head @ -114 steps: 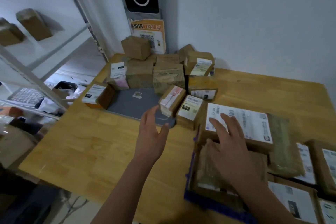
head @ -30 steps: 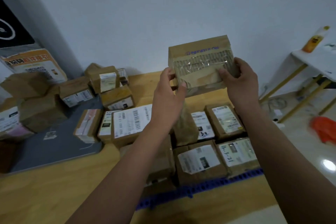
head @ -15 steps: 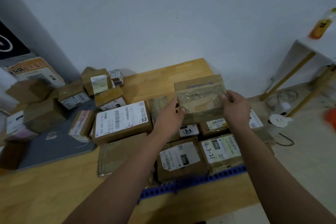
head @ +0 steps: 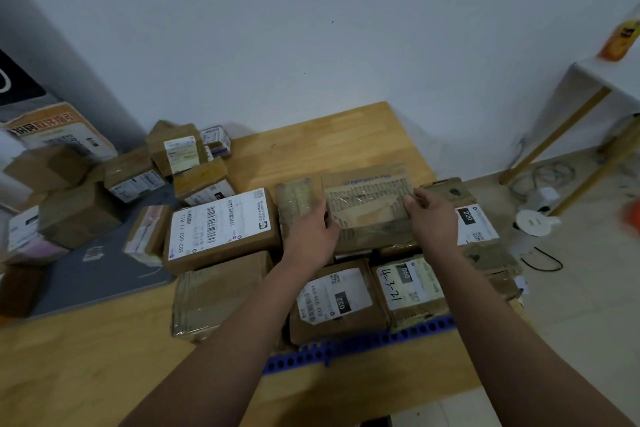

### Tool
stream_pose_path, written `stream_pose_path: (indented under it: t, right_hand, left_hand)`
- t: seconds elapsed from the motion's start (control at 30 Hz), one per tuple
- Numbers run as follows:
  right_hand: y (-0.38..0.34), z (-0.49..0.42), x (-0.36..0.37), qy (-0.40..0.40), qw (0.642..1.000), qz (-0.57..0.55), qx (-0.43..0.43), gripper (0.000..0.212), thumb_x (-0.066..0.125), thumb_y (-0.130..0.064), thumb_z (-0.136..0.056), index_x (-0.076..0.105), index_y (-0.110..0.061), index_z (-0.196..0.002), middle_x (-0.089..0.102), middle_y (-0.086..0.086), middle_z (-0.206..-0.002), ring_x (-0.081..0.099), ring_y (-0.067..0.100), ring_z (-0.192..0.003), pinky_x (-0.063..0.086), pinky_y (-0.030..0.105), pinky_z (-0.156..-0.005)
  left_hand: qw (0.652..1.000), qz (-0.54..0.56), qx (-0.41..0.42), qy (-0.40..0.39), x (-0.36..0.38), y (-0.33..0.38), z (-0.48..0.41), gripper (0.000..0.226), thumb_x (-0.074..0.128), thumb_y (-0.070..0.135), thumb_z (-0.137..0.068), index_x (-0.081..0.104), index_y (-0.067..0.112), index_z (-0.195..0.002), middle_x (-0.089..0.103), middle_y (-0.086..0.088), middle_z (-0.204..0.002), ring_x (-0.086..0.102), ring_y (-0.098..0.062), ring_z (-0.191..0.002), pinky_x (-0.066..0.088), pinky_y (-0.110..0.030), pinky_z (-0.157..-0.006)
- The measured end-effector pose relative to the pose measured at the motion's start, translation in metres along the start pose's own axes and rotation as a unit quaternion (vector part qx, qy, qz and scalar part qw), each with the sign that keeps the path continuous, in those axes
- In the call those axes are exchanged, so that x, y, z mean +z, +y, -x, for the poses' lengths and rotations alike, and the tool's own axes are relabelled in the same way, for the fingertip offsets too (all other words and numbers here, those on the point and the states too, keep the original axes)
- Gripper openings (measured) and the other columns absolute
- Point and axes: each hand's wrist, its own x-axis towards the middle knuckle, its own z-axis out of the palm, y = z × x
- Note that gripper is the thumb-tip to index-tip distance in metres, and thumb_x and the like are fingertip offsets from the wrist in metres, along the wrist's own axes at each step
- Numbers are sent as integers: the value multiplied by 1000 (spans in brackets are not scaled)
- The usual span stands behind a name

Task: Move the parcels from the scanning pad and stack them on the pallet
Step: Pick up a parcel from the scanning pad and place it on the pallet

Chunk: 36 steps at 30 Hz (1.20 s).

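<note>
A flat brown taped parcel (head: 367, 204) lies low over the back row of parcels on the blue pallet (head: 363, 343). My left hand (head: 311, 236) grips its left edge and my right hand (head: 433, 222) grips its right edge. Below it on the pallet sit a parcel labelled 032 (head: 336, 302) and one with handwriting (head: 412, 284). A large parcel with a white barcode label (head: 221, 225) lies to the left. The grey scanning pad (head: 97, 274) at left holds several small boxes, one being a red-striped box (head: 145, 236) at its right edge.
The wooden table (head: 86, 364) carries everything. More boxes are heaped at the back left (head: 180, 149) by an orange sign (head: 55, 128). A white side table (head: 609, 76) with an orange bottle stands at right; cables and a white round device (head: 533, 222) lie on the floor.
Both hands have lowered the flat parcel from chest height down onto the back row of the pallet stack. Before that they were over the pad and pallet, holding nothing.
</note>
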Motion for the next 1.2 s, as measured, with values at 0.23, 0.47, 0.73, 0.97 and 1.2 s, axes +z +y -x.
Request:
stream_pose_path:
  t: [0.23, 0.47, 0.73, 0.97, 1.2]
  right_hand:
    - [0, 1, 4, -19, 1000, 10, -10, 42, 57, -36, -96, 59, -15, -132, 66, 0, -118, 60, 20, -103, 48, 34, -84]
    - [4, 3, 4, -44, 998, 34, -31, 44, 50, -43, -97, 60, -16, -129, 67, 5, -115, 61, 22, -99, 52, 40, -83]
    - [10, 12, 4, -94, 995, -25, 8, 53, 42, -55, -96, 53, -23, -136, 62, 4, -126, 58, 24, -112, 50, 47, -93]
    - [11, 16, 8, -110, 990, -86, 35, 57, 45, -55, -96, 46, -23, -142, 55, 5, -135, 52, 27, -122, 45, 48, -101]
    - [16, 14, 10, -115, 986, -112, 51, 62, 47, -58, -94, 43, -22, -144, 52, 7, -139, 51, 29, -124, 44, 54, -103]
  left_hand:
    - [999, 29, 1, 17, 1, -4, 1, 35, 49, 18, -99, 50, 20, -134, 62, 3, -116, 55, -10, -94, 44, -24, -75]
    - [1000, 14, 17, 20, 1, -9, 1, 41, 50, 15, -97, 47, 19, -138, 58, -4, -121, 53, -16, -105, 44, -26, -87]
    - [998, -38, -2, 53, 1, -15, 8, 37, 49, 18, -98, 53, 9, -133, 54, -9, -133, 50, -25, -120, 41, -32, -99]
    - [998, -53, 4, 23, 6, -20, 12, 32, 45, 3, -90, 60, 5, -118, 56, -13, -126, 48, -28, -117, 43, -35, -98]
    - [993, -114, -7, 23, 8, -22, 12, 41, 50, 13, -92, 53, 7, -132, 47, -14, -142, 34, -33, -135, 30, -37, -113]
